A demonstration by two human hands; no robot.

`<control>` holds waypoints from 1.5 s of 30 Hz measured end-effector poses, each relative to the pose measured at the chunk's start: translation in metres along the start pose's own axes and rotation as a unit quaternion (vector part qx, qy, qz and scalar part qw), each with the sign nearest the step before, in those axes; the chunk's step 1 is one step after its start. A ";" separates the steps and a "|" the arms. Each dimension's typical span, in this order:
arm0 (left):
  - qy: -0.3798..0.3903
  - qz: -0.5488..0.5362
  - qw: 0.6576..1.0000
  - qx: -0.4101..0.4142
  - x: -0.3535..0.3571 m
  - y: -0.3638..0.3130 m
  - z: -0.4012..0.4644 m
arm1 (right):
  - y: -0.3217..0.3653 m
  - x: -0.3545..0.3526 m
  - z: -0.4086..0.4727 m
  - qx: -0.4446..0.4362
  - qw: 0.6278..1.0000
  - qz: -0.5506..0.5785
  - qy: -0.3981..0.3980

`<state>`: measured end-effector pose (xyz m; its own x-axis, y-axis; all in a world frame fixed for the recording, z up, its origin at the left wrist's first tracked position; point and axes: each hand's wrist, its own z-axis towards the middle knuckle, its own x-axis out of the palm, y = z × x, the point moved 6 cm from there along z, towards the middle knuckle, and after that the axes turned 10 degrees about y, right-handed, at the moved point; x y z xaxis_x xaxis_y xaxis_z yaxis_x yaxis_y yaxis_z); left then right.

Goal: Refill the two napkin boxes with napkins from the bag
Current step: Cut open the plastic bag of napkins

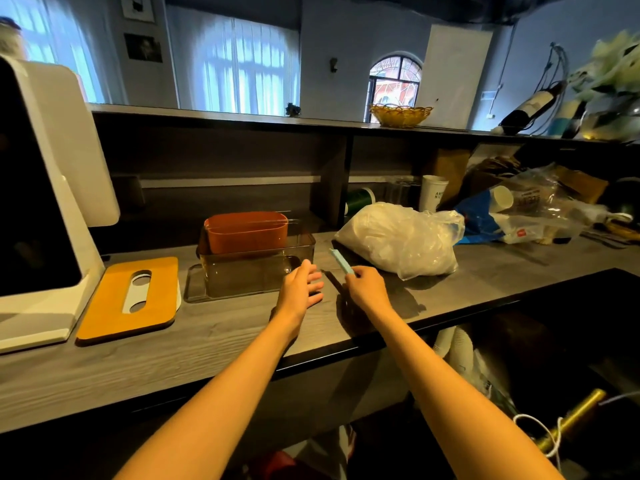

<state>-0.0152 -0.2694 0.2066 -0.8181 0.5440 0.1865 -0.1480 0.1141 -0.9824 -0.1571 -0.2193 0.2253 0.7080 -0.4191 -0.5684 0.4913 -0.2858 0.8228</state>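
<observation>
A clear plastic bag of white napkins (pixel 398 239) lies on the grey wooden counter (pixel 214 337), right of centre. A smoky transparent napkin box (pixel 256 268) stands left of it, with an orange-brown box (pixel 246 232) set inside or just behind it. My right hand (pixel 365 289) pinches a small light-blue flat strip (pixel 341 260) just in front of the bag. My left hand (pixel 301 287) hovers with fingers spread beside the transparent box's right end, holding nothing.
An orange lid with a white oval slot (pixel 130 294) lies flat at the left, beside a white machine (pixel 45 202). A dark flat lid (pixel 197 289) sits under the transparent box. Bags, paper cups (pixel 433 192) and clutter fill the counter's right end.
</observation>
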 end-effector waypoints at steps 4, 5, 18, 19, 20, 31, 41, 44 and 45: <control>-0.016 -0.041 0.999 -0.003 -0.006 0.003 0.004 | 0.011 0.014 0.031 -0.005 1.000 0.004 0.013; -0.011 -0.026 1.000 0.004 -0.006 0.004 0.004 | 0.013 0.018 0.036 -0.004 1.000 0.011 0.025; 0.063 0.165 0.978 0.114 0.016 0.001 0.000 | 0.050 -0.111 -0.066 -0.286 0.893 0.004 -0.346; 0.068 0.186 0.972 0.126 0.018 -0.001 -0.002 | 0.046 -0.128 -0.061 -0.253 0.888 -0.029 -0.383; 0.070 0.208 0.965 0.142 0.021 -0.003 -0.004 | 0.041 -0.143 -0.052 -0.207 0.890 -0.072 -0.400; 0.161 0.204 0.951 0.170 0.089 -0.044 0.005 | 0.021 -0.168 -0.009 -0.110 0.988 0.015 -0.103; 0.223 0.139 0.960 0.092 0.155 -0.095 0.048 | 0.095 -0.235 -0.011 -0.237 0.967 -0.024 -0.088; 0.245 0.165 0.948 0.120 0.173 -0.101 0.049 | 0.106 -0.250 -0.008 -0.253 0.965 0.041 -0.061; 0.235 0.197 0.939 0.155 0.178 -0.108 0.046 | 0.108 -0.252 -0.007 -0.254 0.964 0.064 -0.050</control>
<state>-0.1706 -0.2226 0.3456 -0.5178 0.8085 -0.2796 -0.0984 -0.3809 -0.9194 -0.2788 -0.1381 0.4573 0.7398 -0.5109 -0.4379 0.6056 0.2221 0.7641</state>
